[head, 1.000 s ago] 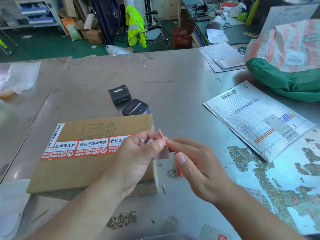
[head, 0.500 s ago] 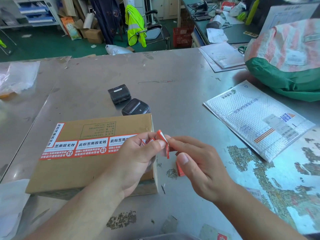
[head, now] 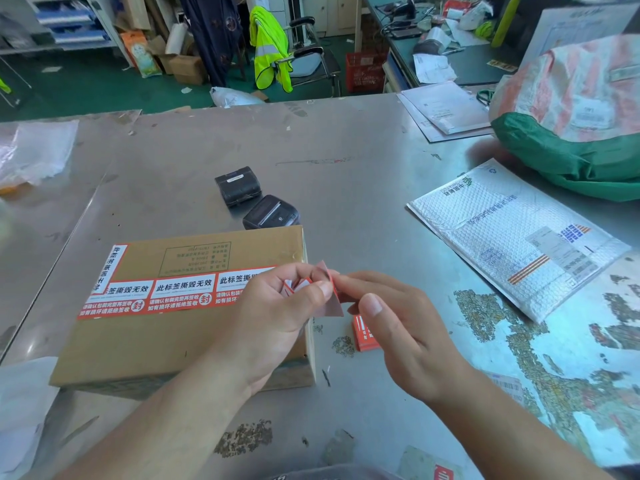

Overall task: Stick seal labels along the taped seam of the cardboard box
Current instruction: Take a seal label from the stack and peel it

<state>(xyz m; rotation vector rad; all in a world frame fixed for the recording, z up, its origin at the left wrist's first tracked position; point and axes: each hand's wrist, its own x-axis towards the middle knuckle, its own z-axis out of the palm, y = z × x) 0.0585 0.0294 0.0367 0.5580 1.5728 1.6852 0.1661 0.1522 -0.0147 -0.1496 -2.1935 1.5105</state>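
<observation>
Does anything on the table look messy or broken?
Yes. The metal table has blotchy, flaky-looking patches near the right hand, with loose crumbs lying beside the cardboard box.

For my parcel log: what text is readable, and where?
"此标签撕毁无效": seal labels, cardboard box.
"封": red band.
"请确认包装完整再签收", "如有损坏请拒绝签收": same band.
Box panel, bubble mailer: too small.

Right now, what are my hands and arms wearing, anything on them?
Nothing worn. The left hand and right hand have no gloves or rings; nails are short. The left forearm and right forearm show no sleeves or watch.
</observation>
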